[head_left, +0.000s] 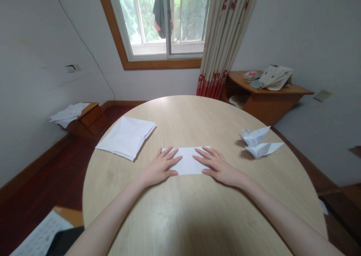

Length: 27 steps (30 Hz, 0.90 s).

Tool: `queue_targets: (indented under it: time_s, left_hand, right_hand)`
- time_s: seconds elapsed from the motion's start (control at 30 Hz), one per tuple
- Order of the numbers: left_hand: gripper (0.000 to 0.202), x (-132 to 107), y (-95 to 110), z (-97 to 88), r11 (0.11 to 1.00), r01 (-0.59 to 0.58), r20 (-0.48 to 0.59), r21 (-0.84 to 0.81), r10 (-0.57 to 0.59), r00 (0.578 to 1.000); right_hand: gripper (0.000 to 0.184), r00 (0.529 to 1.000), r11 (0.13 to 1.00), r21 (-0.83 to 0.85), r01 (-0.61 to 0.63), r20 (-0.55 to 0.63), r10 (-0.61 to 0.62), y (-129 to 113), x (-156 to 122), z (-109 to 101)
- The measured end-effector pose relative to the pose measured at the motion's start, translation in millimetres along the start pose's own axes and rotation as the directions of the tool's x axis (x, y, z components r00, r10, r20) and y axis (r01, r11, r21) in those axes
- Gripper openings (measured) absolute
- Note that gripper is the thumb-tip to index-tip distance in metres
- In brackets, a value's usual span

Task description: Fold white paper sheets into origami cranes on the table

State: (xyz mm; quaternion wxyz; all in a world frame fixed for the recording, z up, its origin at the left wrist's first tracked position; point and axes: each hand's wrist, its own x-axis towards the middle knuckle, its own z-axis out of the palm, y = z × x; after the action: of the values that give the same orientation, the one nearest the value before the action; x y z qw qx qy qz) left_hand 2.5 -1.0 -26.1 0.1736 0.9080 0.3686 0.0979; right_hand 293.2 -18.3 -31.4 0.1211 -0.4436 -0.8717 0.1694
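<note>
A white sheet of paper (188, 162), folded into a rectangle, lies flat on the round wooden table (180, 214) in front of me. My left hand (162, 165) rests palm down on its left end with the fingers spread. On the right end lies my right hand (216, 165), also flat with fingers apart. Both hands cover the ends of the paper, while its middle shows between them.
Loose white paper sheets (126, 137) are stacked at the table's left. Two folded paper birds stand at the right, a rear one (255, 136) and a front one (262, 150). Beyond the table are a wooden cabinet (270, 102), a curtain (222, 41) and a window.
</note>
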Motion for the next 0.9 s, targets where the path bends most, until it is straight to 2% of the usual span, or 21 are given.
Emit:
queue_targets:
  time_s: [0.27,0.53,0.7,0.9]
  left_hand:
    - [0.071,-3,-13,-13.5,0.996,0.085,0.076,-0.015,-0.084,0.994]
    - [0.086,-7,-25,-18.6,0.992,0.078,0.122,-0.100,-0.065,0.990]
    - [0.094,-6,-22,-21.9,0.982,0.129,0.159,-0.136,-0.107,0.981]
    - [0.097,-5,-16,-23.9,0.965,0.189,0.168,-0.181,-0.159,0.973]
  right_hand:
    - [0.057,0.998,0.998,-0.015,-0.069,0.010,0.069,15,-4,-6]
    - [0.081,0.992,0.990,0.062,-0.126,0.033,0.124,33,-9,-13]
    - [0.093,0.984,0.978,0.122,-0.171,0.077,0.163,33,-8,-18]
    - [0.097,0.972,0.956,0.179,-0.233,0.076,0.223,26,-5,-19]
